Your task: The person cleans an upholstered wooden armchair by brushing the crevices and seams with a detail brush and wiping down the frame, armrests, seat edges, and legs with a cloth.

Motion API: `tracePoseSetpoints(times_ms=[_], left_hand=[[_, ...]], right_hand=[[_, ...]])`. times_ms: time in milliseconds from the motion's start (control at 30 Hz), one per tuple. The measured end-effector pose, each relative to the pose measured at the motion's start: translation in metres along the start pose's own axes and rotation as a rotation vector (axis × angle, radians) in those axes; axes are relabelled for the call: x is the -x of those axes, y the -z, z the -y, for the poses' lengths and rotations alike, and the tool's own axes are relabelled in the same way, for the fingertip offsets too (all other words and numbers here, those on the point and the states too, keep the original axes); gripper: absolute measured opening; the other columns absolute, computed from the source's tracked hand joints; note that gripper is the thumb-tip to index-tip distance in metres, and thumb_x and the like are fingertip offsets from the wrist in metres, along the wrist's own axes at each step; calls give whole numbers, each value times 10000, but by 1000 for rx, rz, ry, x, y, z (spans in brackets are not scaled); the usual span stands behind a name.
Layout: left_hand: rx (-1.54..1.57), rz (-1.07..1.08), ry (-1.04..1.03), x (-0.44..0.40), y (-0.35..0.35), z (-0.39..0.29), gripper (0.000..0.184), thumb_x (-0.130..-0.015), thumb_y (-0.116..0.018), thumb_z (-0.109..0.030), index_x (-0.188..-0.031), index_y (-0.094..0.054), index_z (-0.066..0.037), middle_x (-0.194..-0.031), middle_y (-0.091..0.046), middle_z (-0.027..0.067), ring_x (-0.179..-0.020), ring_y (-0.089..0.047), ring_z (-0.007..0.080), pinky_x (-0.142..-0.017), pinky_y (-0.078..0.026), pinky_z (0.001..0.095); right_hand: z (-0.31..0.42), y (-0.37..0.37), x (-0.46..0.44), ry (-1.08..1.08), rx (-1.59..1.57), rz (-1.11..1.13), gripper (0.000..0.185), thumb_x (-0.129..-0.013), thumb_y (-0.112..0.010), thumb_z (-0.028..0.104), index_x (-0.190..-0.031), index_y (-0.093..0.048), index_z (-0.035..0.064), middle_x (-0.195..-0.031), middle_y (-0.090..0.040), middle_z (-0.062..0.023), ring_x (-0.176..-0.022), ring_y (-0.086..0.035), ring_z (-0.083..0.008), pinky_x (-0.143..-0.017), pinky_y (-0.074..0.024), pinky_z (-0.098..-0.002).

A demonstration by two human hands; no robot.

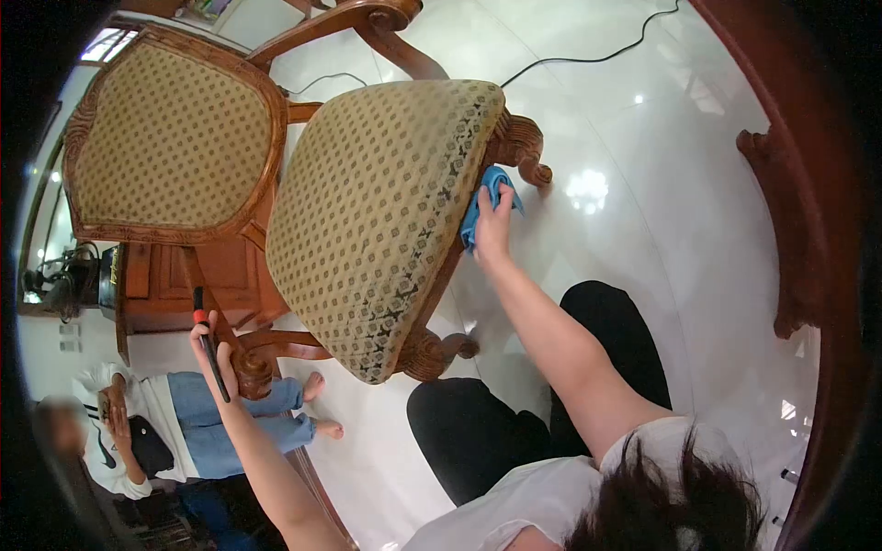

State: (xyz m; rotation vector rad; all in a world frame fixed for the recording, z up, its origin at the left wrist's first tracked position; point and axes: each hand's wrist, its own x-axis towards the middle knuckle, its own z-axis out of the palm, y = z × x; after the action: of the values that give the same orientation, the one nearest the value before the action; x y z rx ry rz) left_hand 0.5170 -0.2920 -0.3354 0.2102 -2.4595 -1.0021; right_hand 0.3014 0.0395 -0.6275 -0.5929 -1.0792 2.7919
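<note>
A carved wooden armchair [175, 138] with a patterned olive seat cushion [377, 202] fills the upper left of the head view. My right hand [493, 220] presses a bunched blue cloth [496, 181] against the wooden front rail [441, 280] below the cushion. Beside the scrolled end of one armrest [253, 365], my left hand [216, 354] grips a slim black stick with a red band [201, 318]. Its exact kind I cannot make out. Whether the left hand touches the armrest is also unclear.
Another person [156, 418] stands at lower left, hands together near the chest. Behind the chair is a wooden cabinet [156, 285]. A black cable [588, 61] runs across the glossy tiled floor [634, 220]. Dark red wooden furniture [799, 184] borders the right side.
</note>
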Motion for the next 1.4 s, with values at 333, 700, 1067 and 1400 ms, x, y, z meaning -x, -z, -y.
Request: tracePoseSetpoints(times_ms=[333,700,1067,1400], left_hand=[[-17,34,36,-1,0,5,363,-820,-492,-3,-1159,-439,-120,-1361,-495,195,-1338,-401,236,-1114,-244,349],[-39,24,26,-5,-3,6,368,-825,-486,-10,-1175,-436,-112,-1342,-514,180,-1318,-419,240,-1120,-244,363],[-32,44,-9,-5,1,11,369,-829,-478,0,-1183,-430,-92,-1337,-511,199,-1328,-416,255,-1134,-219,374],[53,57,57,-7,2,5,369,-853,-549,-52,-1198,-434,-117,-1360,-494,201,-1357,-390,266,-1144,-205,382]], right_hand=[[4,-10,-26,327,424,-122,234,-912,-567,118,-1112,-500,16,-1140,-541,-200,-1086,-507,-344,-969,-370,-381],[36,35,-21,944,1121,254,160,-894,-562,106,-1042,-613,143,-892,-635,-95,-757,-641,-339,-633,-522,-437],[62,48,14,609,1093,546,207,-889,-592,163,-1079,-612,81,-984,-651,-167,-875,-631,-370,-763,-501,-440],[11,9,-9,688,823,64,314,-912,-522,106,-1190,-590,-23,-1270,-542,-232,-1164,-515,-379,-1046,-361,-425]])
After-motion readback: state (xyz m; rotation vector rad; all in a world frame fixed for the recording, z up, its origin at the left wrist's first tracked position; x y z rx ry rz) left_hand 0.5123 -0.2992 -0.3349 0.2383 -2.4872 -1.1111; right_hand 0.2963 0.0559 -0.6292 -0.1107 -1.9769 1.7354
